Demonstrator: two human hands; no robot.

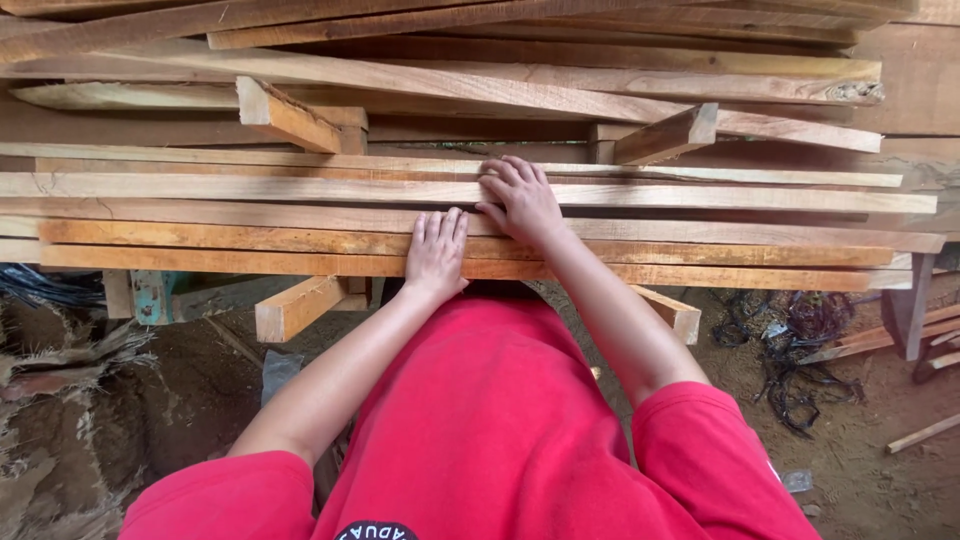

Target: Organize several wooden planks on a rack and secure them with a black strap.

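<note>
A stack of long sawn wooden planks (pixel 250 190) lies crosswise in front of me at waist height. My left hand (pixel 436 250) rests flat, fingers together, on the nearest orange-toned plank (pixel 200 238). My right hand (pixel 522 200) lies flat a little farther in, fingers spread over a paler plank (pixel 700 197). Neither hand grips anything. My red shirt fills the lower middle of the view.
More planks and short offcut blocks (pixel 285 115) are piled behind and above. Short support blocks (pixel 298 305) stick out under the stack. The dirt floor holds tangled dark wire (pixel 800 340) at right, sacking at left, and loose wood strips (pixel 925 432).
</note>
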